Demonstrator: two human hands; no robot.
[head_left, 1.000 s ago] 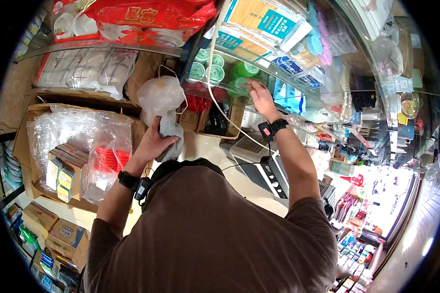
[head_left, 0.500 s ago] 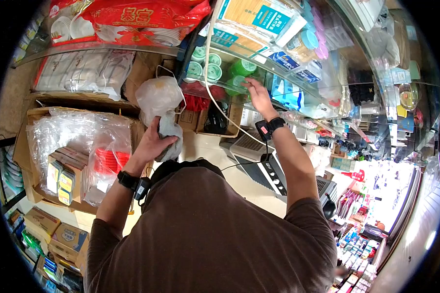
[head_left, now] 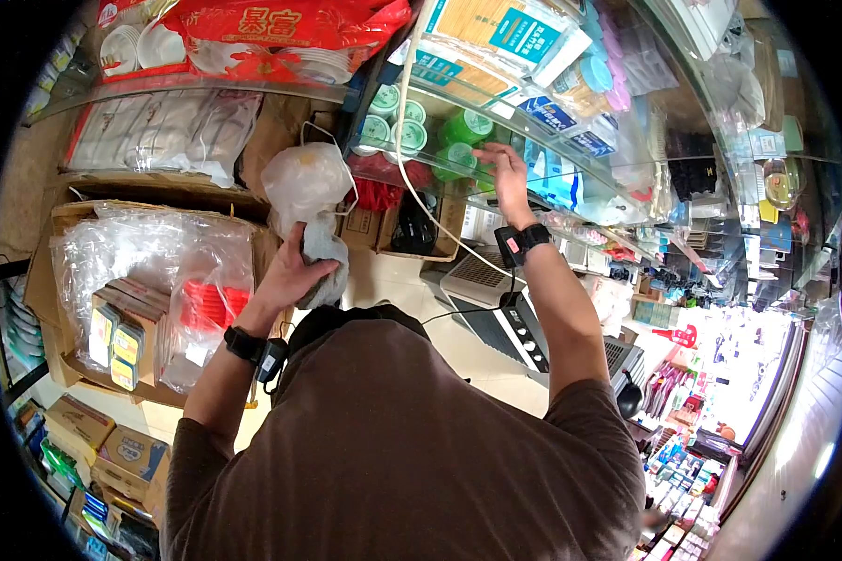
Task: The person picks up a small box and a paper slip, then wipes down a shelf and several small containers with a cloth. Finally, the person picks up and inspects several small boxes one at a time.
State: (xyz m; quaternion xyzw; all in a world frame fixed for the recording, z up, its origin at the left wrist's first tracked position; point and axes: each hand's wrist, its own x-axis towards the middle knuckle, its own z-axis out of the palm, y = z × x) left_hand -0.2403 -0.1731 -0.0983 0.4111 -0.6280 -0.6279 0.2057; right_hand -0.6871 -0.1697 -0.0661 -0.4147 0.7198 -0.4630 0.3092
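My left hand (head_left: pixel 293 271) is closed on a crumpled grey cloth (head_left: pixel 324 266). Just above the cloth, a milky plastic bag or container (head_left: pixel 306 182) sits in a white wire frame (head_left: pixel 354 192). My right hand (head_left: pixel 510 187) holds nothing and is open at the edge of the glass shelf (head_left: pixel 533 126), fingers pointing toward a green lidded jar (head_left: pixel 457 161). Another green jar (head_left: pixel 468 125) stands behind it, and several white-lidded tubs (head_left: pixel 408 138) are to their left.
A pale cable (head_left: pixel 405 112) hangs across the shelf front. Left of me is an open carton (head_left: pixel 47 309) with plastic-wrapped goods; red bags of bowls (head_left: pixel 281 28) lie above. A grey heater-like appliance (head_left: pixel 505 327) stands on the floor at the right.
My right hand has shifted slightly right, away from the green jars, and its fingers look straighter. My left hand and the cloth have stayed in place.
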